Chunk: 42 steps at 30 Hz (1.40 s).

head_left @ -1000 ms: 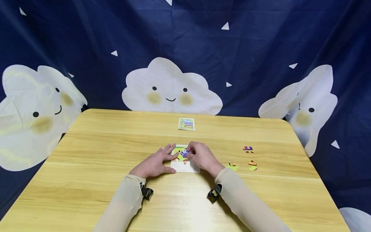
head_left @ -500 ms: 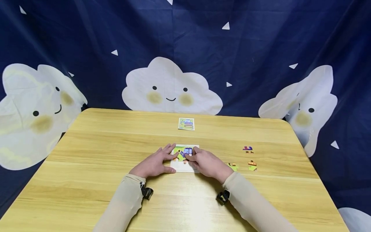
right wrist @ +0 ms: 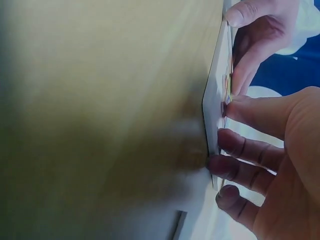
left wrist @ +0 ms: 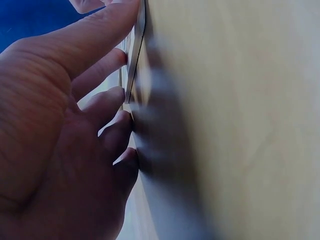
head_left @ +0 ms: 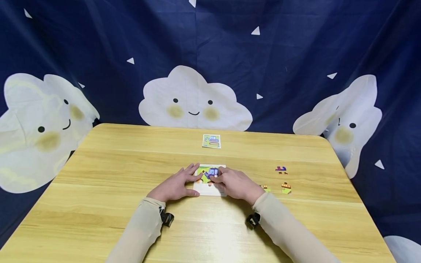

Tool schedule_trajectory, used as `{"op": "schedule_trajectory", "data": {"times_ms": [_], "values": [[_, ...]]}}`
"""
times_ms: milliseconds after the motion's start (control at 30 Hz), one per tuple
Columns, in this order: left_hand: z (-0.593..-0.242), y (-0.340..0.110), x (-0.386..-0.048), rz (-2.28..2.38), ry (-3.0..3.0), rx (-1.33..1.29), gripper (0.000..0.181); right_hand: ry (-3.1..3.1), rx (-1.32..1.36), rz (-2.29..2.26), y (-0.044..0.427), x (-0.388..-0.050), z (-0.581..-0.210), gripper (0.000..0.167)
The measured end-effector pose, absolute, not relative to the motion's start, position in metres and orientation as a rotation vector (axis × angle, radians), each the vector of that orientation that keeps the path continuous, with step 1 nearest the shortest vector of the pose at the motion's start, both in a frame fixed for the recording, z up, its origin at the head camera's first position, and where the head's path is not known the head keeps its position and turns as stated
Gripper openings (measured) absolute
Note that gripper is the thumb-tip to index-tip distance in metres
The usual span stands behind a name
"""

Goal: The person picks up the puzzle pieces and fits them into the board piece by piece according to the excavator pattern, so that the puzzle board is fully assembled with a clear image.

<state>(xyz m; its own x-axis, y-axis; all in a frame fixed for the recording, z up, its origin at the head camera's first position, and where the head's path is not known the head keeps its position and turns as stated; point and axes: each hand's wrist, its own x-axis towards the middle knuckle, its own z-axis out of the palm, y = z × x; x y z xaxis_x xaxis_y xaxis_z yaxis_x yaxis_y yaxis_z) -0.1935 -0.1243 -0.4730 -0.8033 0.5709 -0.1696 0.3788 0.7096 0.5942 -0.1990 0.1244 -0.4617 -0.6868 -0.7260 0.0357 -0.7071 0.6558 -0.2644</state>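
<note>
A white puzzle board (head_left: pixel 204 189) lies at the middle of the table, its upper part filled with green and blue picture pieces (head_left: pixel 205 175). My left hand (head_left: pixel 173 185) rests flat at the board's left side, fingers spread over its edge. From the right, my right hand (head_left: pixel 239 185) touches the pieces with thumb and fingertips; parts of the board's right side are hidden under it. In the right wrist view the thumb and fingers of my right hand (right wrist: pixel 270 155) lie on the board (right wrist: pixel 213 110). The left wrist view has my left hand (left wrist: pixel 65 115) against the board's edge.
Right of the board lie a purple and red piece (head_left: pixel 281 170), an orange and green piece (head_left: pixel 286 188) and another green piece (head_left: pixel 267 189) partly behind my right hand. A small picture card (head_left: pixel 211 141) lies farther back. A dark blue curtain (head_left: pixel 276 65) hangs behind the table.
My right hand has shifted slightly right and lower over the board, uncovering the blue picture part at the upper right. My left hand has stayed in place.
</note>
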Motion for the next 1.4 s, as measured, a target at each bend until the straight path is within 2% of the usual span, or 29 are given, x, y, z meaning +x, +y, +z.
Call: {"op": "schedule_trajectory", "data": {"times_ms": [233,433,833,1133,1400], "values": [[-0.473,-0.124,-0.193,0.799,2.580,0.749,0.066,2.760,-1.221,-0.422,0.129,-0.197,-0.462,0.032],[-0.473,-0.123,-0.193,0.803,2.580,0.762,0.067,2.734,-1.311,-0.380,0.131,-0.193,-0.458,0.028],[-0.474,-0.124,-0.193,0.791,2.576,0.755,0.067,2.689,-1.259,-0.337,0.127,-0.193,-0.454,0.028],[-0.474,-0.123,-0.195,0.782,2.580,0.739,0.067,2.696,-1.180,-0.394,0.132,-0.189,-0.453,0.039],[-0.475,-0.123,-0.194,0.793,2.572,0.717,0.068,2.799,-0.961,-0.725,0.159,-0.192,-0.440,0.021]]}}
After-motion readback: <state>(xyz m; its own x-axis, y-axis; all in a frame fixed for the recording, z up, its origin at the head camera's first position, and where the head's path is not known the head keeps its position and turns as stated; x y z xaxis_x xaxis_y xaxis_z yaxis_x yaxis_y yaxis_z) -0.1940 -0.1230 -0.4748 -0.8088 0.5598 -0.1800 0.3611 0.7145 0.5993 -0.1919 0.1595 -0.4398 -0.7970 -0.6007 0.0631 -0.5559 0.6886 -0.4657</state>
